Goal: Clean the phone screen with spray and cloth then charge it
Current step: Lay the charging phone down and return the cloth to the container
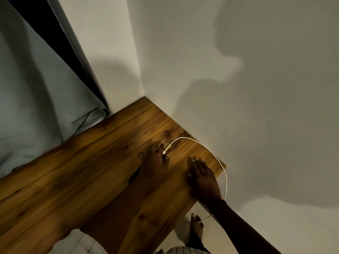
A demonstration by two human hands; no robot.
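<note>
A dark phone [134,176] lies flat on the wooden table [77,165], mostly hidden under my left hand [154,162]. My left hand presses down on the phone, fingers spread over its far end. A white charging cable [205,148] curves in from the table's right edge, and its plug [166,150] meets the phone's far end at my fingertips. My right hand [201,176] rests flat on the table to the right of the phone, fingers together, holding nothing. No spray or cloth is in view.
White walls [238,88] meet at the corner behind the table. A pale bed sheet [33,99] lies to the left with a dark cord on it. The cable drops off the right edge to the floor near my bare foot [196,226].
</note>
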